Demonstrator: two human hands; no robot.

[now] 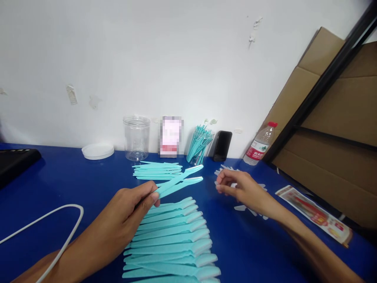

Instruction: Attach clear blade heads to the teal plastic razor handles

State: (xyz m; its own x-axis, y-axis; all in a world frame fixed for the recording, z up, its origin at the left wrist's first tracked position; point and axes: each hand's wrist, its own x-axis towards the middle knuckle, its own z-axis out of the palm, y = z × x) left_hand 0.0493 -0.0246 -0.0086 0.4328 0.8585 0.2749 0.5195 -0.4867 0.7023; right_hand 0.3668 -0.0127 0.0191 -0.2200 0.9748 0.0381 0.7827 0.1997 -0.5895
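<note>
Two turquoise eyebrow razors [179, 181] are pinched between the thumb and fingers of my left hand [129, 210], their blade ends fanned apart and pointing right. Below it, a long row of turquoise eyebrow razors [173, 236] lies side by side, blade ends to the right. Behind the held pair is a smaller stack of turquoise razors [157, 171]. My right hand [240, 188] is closed in a pinch over scattered clear blade caps [240, 208]; a small whitish cap tip shows at its fingertips. The hand partly hides the pile.
Along the wall stand a white lid [97, 151], a clear jar [136, 137], a blurred pink card [170, 137], a cup of turquoise sticks [200, 145], a black phone-like object [223, 146] and a water bottle [260, 145]. A printed packet [316, 214] lies right; a white cable [70, 228] crosses left.
</note>
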